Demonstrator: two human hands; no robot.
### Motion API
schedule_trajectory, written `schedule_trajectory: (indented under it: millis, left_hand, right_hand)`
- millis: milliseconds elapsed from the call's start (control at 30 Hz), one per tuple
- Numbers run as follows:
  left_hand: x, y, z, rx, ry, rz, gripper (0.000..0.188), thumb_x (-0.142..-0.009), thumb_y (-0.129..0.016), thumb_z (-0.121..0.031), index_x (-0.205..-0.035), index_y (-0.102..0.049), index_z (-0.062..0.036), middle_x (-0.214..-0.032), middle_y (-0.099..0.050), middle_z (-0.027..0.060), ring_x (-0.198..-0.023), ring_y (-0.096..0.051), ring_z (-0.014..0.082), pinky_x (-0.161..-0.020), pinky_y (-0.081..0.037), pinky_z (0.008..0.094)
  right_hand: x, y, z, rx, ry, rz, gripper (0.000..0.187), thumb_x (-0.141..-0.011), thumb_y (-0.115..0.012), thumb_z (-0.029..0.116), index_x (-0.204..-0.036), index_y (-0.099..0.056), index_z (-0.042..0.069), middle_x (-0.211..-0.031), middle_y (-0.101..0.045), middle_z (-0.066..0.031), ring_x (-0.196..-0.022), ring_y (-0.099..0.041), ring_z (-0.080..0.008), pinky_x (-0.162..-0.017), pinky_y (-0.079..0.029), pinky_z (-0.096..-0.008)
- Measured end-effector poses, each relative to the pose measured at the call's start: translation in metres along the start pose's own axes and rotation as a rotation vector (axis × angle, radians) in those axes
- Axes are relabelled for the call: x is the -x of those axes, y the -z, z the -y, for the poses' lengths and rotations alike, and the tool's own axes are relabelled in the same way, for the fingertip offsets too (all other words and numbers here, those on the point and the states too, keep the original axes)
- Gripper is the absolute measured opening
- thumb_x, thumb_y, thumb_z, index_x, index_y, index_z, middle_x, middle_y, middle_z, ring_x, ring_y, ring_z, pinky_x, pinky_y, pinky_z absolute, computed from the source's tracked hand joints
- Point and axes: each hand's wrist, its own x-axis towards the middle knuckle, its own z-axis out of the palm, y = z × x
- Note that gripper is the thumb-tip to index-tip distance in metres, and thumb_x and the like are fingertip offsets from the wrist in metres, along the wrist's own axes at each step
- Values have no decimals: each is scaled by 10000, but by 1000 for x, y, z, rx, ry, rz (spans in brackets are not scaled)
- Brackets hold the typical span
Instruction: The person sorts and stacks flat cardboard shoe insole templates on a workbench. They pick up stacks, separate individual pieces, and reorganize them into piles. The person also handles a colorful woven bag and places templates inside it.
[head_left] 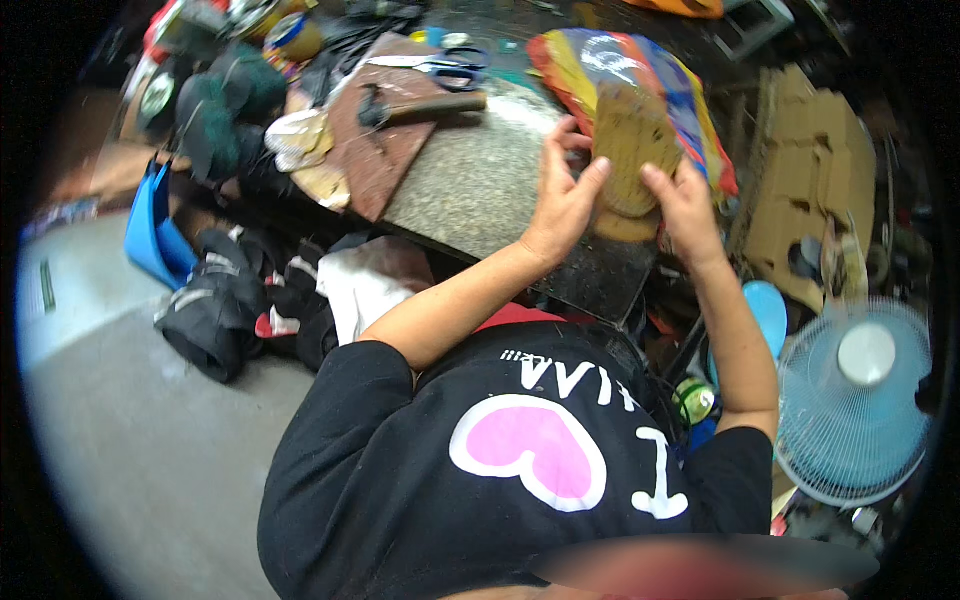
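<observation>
Left hand (562,200) is partly open, thumb straight at the left edge of a tan shoe sole (632,140), fingers loosely bent; whether it grips is unclear. Right hand (690,212) pinches the sole's near right side, thumb on its face. The sole is above the far right of a speckled desk (470,180), beside a striped plastic bag (560,72). Positioning the sole seems the step in hand; the next move likely calls for a steady, two-handed hold. Both forearms reach forward, thumbs facing inward.
</observation>
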Motion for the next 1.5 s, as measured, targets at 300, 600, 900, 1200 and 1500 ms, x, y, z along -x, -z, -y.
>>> schedule_trajectory:
  millis: [300, 600, 900, 1200, 1500]
  left_hand:
    - [-24, -64, 44, -1214, -789, 547, 471, -643, -853, -363, -1085, -725, -261, -1463, -366, 229, -1330, -360, 463, -1065, -388, 519]
    - [-90, -43, 33, -1188, -397, 488, 435, -753, -626, -13, -1188, -615, -21, -1261, -444, 348, -1021, -606, 487, -917, -525, 458]
    - [-57, -46, -10, -958, -709, 593, 587, -723, -623, 16, -1303, -541, -25, -1439, -482, 136, -1103, -621, 325, -891, -536, 389]
    - [-36, -29, -21, -1040, -778, 637, 558, -763, -618, -25, -1316, -558, -62, -1482, -445, 76, -920, -636, 259, -810, -551, 372]
    - [-25, -23, -21, -1065, -766, 697, 586, -739, -656, -41, -1315, -548, -55, -1463, -450, 74, -938, -634, 256, -777, -558, 359]
  right_hand:
    - [25, 112, 40, -33, 130, -525, 332, -971, -604, 111, -1270, -526, -11, -1204, -641, -97, -1085, -619, -163, -950, -501, -318]
    - [53, 122, 12, -181, -420, -266, 414, -913, -609, 70, -1305, -516, -24, -1169, -660, -119, -974, -676, -154, -869, -558, -296]
    - [3, 108, -32, -358, -461, -47, 389, -912, -583, 135, -1270, -545, -13, -1154, -667, -121, -970, -691, -193, -842, -577, -332]
    - [-70, 72, -59, -311, -374, -133, 387, -963, -586, 262, -1272, -588, 28, -1137, -669, -91, -1005, -655, -192, -853, -550, -332]
    - [-138, 34, -94, -480, -77, -31, 380, -952, -624, 254, -1244, -608, 11, -1071, -682, -112, -997, -638, -171, -846, -515, -306]
